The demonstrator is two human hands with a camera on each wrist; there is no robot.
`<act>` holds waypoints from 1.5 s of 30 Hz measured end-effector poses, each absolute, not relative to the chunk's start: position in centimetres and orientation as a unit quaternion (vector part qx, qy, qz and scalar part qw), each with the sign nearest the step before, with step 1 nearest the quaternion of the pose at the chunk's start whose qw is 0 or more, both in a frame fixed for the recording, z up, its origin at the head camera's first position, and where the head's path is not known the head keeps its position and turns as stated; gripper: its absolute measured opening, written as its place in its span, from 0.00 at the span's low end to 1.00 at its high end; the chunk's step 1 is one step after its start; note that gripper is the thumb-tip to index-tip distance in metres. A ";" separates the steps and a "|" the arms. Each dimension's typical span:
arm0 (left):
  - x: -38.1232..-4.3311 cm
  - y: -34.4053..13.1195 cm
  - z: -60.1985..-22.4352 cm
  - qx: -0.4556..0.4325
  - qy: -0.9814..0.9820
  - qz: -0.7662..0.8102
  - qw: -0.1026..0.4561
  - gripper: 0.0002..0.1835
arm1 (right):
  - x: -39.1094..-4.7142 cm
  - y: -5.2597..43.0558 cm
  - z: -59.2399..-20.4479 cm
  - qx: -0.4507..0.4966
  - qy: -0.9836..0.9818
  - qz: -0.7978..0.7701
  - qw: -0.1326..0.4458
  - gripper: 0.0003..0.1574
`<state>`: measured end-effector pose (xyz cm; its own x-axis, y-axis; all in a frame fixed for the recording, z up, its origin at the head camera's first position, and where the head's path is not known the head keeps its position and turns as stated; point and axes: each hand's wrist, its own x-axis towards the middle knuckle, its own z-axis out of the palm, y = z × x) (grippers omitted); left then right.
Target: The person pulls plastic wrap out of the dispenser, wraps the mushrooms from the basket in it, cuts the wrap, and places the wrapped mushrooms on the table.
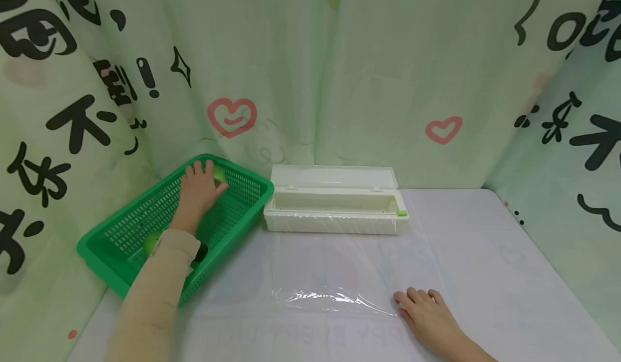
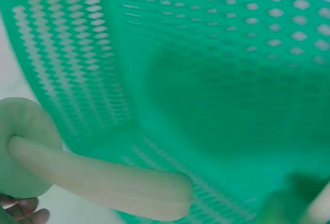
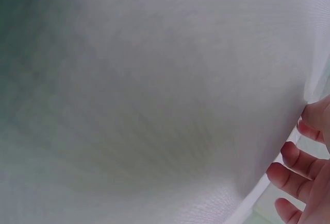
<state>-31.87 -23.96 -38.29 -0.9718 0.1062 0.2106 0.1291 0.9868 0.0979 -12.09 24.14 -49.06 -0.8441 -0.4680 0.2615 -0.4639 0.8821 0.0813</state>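
My left hand [image 1: 194,195] reaches into the green basket [image 1: 259,189]. Its fingers hold the round pale-green end of a mushroom-shaped thing [image 2: 113,183] with a long pale stem. In the head view only its green part [image 1: 220,174] shows, between fingers and thumb; its exact kind is unclear. On the table surface, my right hand [image 1: 432,319] pinches the edge of clear cling film [image 1: 335,297], its other fingers lying loosely bent. The film runs to a white cling film dispenser [image 1: 335,224], whose lid [image 1: 335,176] stands raised. A green slider [image 1: 401,213] sits at its right end.
Another light-green round thing [image 1: 150,242] lies in the near part of the basket, partly behind the left sleeve [image 1: 155,292]. White cloth [image 1: 485,254] covers the table. Printed green curtains [image 1: 378,81] stand close behind and at both sides.
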 end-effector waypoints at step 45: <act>-19.9 1.4 -46.6 -0.470 -0.852 0.134 0.186 0.29 | -12.3 24.3 -49.3 0.250 -0.956 -0.021 0.154 0.18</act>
<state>-19.90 1.38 -46.58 -0.4885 0.8513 0.1914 0.7517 0.5220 -0.4030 -12.26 24.26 -49.32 -0.8279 -0.4837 0.2840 -0.4704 0.8745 0.1180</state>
